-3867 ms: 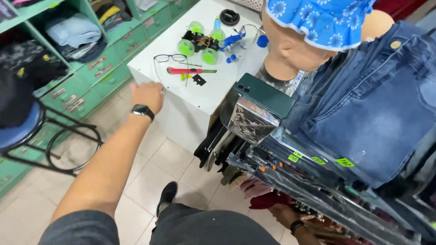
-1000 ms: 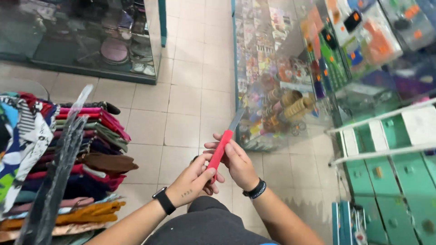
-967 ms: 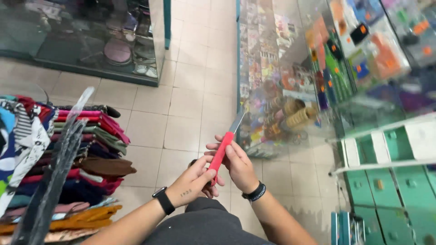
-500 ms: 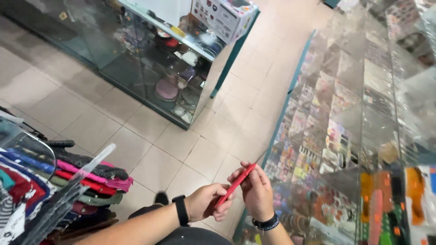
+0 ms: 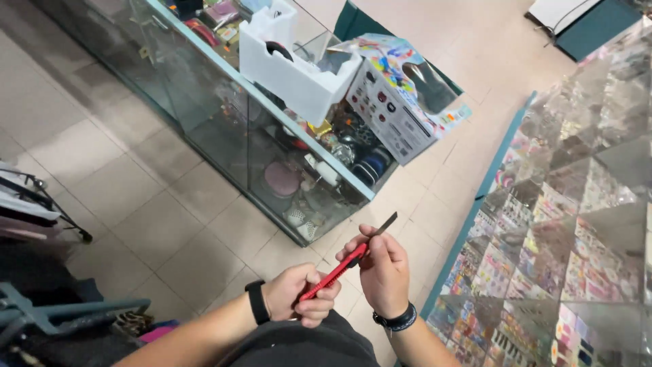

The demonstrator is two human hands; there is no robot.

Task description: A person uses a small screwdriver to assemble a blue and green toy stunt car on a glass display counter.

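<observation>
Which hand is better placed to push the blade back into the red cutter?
Probably the right hand: its fingers sit by the extended blade, while the left hand grips the red cutter at its tail.

My left hand (image 5: 301, 301) grips the red handle of a utility knife (image 5: 339, 268); my right hand (image 5: 384, 272) pinches it near the extended blade. Glass display case (image 5: 224, 136) stands beyond, on tiled floor (image 5: 136, 204).

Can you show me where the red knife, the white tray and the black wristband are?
red knife (image 5: 334, 274), head view, on its red handle.
white tray (image 5: 293, 76), head view, on its front wall.
black wristband (image 5: 257, 302), head view, on the band.
</observation>
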